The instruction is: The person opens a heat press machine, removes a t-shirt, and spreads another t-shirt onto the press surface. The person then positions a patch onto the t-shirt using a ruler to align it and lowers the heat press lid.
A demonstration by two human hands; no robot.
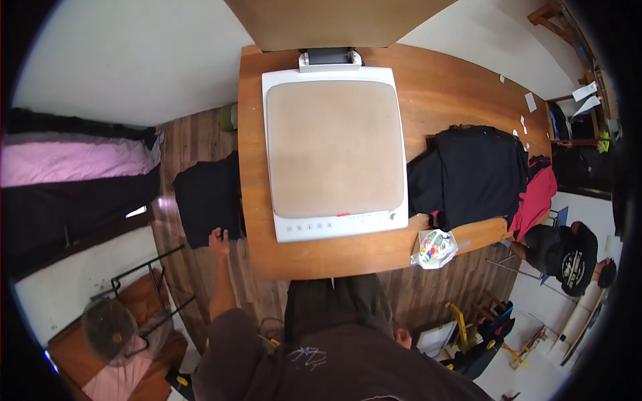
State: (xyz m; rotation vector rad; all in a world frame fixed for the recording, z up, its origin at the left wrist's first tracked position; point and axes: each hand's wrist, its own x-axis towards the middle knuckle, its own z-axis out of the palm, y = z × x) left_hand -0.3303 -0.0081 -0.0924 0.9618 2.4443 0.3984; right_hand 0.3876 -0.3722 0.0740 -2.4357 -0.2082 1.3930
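Note:
My left hand [219, 242] is at the lower edge of a black garment [208, 200] beside the table's left edge, its fingers curled near the cloth; whether they grip it is too small to tell. Low beside my body on the right hangs my right hand [402, 337], partly hidden, its fingers unclear. A white heat press [338, 228] with a bare beige pad [336, 148] stands on the wooden table [321, 260], its upper plate [334, 23] raised behind. Right of it lies a pile of black garments [478, 177], with red cloth [537, 197] at its far side.
A clear plastic bag [435, 249] with colourful small items sits at the table's front right. Another person [565, 257] in dark clothing is at the far right. A fan [110, 332] stands lower left, with pink and dark cloth [80, 160] above it. Yellow-and-black objects [458, 324] are lower right.

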